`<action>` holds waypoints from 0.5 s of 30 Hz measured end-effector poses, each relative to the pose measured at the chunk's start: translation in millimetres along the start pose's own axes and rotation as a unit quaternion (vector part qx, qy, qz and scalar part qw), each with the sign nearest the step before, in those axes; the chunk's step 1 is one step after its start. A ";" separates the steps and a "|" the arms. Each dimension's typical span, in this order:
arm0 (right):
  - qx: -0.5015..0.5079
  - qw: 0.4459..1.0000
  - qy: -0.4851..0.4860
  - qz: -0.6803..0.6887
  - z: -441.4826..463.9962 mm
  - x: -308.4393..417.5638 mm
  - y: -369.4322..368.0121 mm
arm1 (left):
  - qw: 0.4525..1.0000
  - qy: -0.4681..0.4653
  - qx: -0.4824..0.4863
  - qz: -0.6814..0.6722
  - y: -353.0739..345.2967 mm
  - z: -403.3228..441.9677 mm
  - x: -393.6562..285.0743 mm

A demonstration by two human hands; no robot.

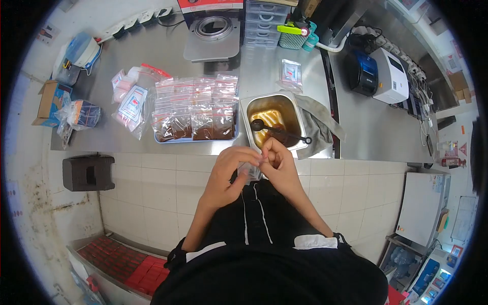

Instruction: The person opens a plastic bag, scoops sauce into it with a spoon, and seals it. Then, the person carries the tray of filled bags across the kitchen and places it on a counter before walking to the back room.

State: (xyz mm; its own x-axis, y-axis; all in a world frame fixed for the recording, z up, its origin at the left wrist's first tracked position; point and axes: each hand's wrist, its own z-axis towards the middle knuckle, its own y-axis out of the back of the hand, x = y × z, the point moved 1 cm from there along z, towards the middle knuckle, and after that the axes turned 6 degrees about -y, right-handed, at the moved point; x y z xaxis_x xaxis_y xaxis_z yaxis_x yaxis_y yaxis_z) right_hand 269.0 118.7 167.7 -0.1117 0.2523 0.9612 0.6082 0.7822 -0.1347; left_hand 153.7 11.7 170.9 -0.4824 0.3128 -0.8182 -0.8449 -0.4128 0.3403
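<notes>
Hands together at the front edge of the table: the left hand curls around a small clear bag, and the right hand pinches near its top, fingertips meeting. Whether the bag's mouth is parted cannot be told. Thin plastic could slip or tear if the fingers pull unevenly, and since the bag hangs past the table edge, a dropped one would likely land on the trousers or floor. Just ahead, a spoon lies in a metal pan, its handle jutting over the right rim; a knock from the right hand could flip it and spatter the cloth. Filled bags crowd the tray; any loose seal might leak under pressure.
</notes>
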 end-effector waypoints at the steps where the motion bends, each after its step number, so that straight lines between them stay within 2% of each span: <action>1: 0.027 0.999 -0.024 0.037 -1.4 3.4 0.0 | 1.000 0.000 0.001 -0.002 -1.6 -1.2 0.9; 3: 0.052 0.995 -0.046 0.074 -3.3 9.2 1.5 | 0.974 0.058 -0.083 -0.204 -3.2 -2.6 6.1; 4: 0.079 0.992 -0.060 0.081 -4.6 11.1 2.7 | 0.974 0.057 -0.081 -0.205 -1.8 -6.1 14.3; 5: 0.105 0.988 -0.075 0.088 -6.0 12.1 3.0 | 0.969 0.090 -0.034 -0.226 0.8 -12.5 27.0; 6: 0.102 0.988 -0.076 0.089 -7.6 12.7 2.8 | 0.961 0.125 0.013 -0.246 2.3 -11.0 28.0; 7: 0.102 0.989 -0.076 0.080 -9.0 12.9 2.0 | 0.961 0.125 0.015 -0.247 1.5 -10.1 24.8; 9: 0.100 0.989 -0.077 0.071 -10.4 11.6 0.5 | 0.997 0.065 0.047 0.005 0.3 -1.9 8.6; 10: 0.081 0.994 -0.070 0.035 -11.4 9.9 -0.3 | 0.997 0.066 0.049 0.003 -2.5 3.1 -1.0; 12: 0.060 0.996 -0.063 -0.001 -12.5 9.1 -1.8 | 0.988 0.039 0.038 0.148 -7.6 10.5 -15.2; 15: 0.028 0.996 -0.042 -0.078 -14.0 10.0 -3.4 | 0.987 0.041 0.032 0.155 -10.2 8.0 -8.3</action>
State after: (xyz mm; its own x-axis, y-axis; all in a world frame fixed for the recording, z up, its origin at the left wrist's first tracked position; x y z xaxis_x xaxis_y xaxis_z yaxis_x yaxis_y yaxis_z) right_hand 276.8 110.5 181.1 -0.2680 0.1692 0.9484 0.5336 0.8457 0.0000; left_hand 164.5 20.2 177.9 -0.7012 0.1087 -0.7047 -0.6743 -0.4224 0.6058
